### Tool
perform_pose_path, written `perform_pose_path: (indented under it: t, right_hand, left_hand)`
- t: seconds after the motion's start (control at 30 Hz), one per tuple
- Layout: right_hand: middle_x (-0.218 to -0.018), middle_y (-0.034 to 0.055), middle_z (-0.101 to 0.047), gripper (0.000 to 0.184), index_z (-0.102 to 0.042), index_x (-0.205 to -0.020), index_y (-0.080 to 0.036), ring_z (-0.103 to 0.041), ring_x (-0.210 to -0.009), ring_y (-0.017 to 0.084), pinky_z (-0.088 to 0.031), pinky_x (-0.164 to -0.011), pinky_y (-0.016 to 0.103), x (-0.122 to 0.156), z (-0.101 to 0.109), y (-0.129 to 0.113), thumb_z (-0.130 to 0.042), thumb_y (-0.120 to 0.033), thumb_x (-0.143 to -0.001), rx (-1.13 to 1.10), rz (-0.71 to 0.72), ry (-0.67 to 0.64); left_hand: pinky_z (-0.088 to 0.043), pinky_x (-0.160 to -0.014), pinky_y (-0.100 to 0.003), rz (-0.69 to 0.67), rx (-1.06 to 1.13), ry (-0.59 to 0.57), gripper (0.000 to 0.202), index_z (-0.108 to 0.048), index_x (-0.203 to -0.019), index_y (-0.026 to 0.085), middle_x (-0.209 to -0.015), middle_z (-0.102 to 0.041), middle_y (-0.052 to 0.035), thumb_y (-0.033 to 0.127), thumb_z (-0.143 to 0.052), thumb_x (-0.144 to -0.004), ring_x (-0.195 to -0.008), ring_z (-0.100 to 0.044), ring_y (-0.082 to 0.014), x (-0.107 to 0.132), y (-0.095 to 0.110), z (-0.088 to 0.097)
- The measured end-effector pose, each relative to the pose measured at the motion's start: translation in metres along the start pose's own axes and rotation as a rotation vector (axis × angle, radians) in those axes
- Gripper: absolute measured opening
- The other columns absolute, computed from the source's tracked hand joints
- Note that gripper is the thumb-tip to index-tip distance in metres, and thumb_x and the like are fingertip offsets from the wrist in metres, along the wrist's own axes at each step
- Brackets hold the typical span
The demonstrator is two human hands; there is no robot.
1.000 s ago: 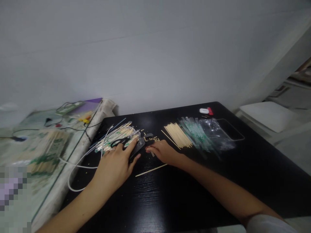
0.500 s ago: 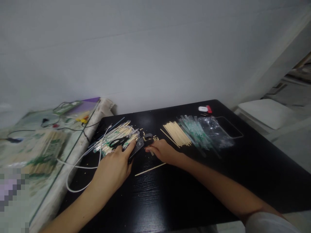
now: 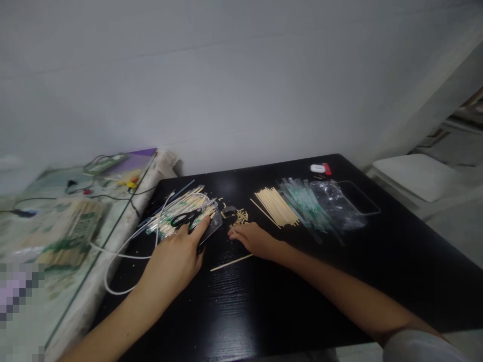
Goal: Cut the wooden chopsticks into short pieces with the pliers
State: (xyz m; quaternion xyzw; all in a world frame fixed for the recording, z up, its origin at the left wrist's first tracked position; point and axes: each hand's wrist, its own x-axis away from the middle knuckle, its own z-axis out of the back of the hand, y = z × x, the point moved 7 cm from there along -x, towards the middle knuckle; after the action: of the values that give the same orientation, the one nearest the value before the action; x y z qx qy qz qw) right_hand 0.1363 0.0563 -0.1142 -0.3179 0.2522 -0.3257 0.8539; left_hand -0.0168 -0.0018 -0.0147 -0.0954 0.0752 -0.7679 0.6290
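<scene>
The left hand is just left of the middle of the frame. Its grip is wrapped around a dark hand cutter. The cutter is long and slanted, and its cutting end points to the upper right. The right hand, near the middle, has its grip pinching a small bit of pale stick. One thin stick lies below that hand, sloping up to the right. Little cut bits sit just above it.

Black-handled scissors lie on wrapped sticks left of the middle. More bare sticks lie right of the middle, beside empty wrappers on the black bench. The wrappers have green print, too blurry to read.
</scene>
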Motion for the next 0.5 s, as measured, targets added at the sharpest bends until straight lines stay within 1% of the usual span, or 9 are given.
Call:
perform_pose_path:
  t: [0.17,0.3,0.5]
  right_hand:
    - [-0.102,0.0101,-0.078,0.019,-0.071,-0.102,-0.014,-0.073,-0.096,0.021,-0.051,-0.09,0.03,-0.0002,-0.0006,0.0008,-0.053,-0.014,-0.103,0.029,0.009,-0.013]
    - [-0.103,0.0095,-0.078,0.02,-0.072,-0.101,-0.015,-0.073,-0.097,0.02,-0.051,-0.091,0.03,0.0012,0.0015,0.001,-0.052,-0.014,-0.103,-0.012,0.007,0.01]
    - [-0.102,0.0091,-0.079,0.019,-0.072,-0.102,-0.015,-0.074,-0.097,0.019,-0.051,-0.09,0.029,0.0016,0.0022,0.0017,-0.053,-0.014,-0.103,-0.034,0.006,0.024]
  left_hand:
    - [-0.058,-0.074,-0.041,-0.009,0.014,0.0,0.061,-0.034,-0.16,0.025,-0.107,-0.066,-0.0149,0.031,-0.047,-0.1,-0.084,-0.072,-0.0299,-0.0014,-0.0001,0.0006]
    - [-0.058,-0.076,-0.04,-0.025,0.016,0.013,0.062,-0.034,-0.16,0.026,-0.107,-0.066,-0.014,0.03,-0.047,-0.1,-0.085,-0.072,-0.0292,-0.0027,0.001,0.001]
    - [-0.058,-0.075,-0.04,-0.023,0.007,-0.006,0.067,-0.032,-0.161,0.025,-0.108,-0.066,-0.0145,0.024,-0.05,-0.097,-0.084,-0.073,-0.0292,-0.004,0.0017,-0.0014]
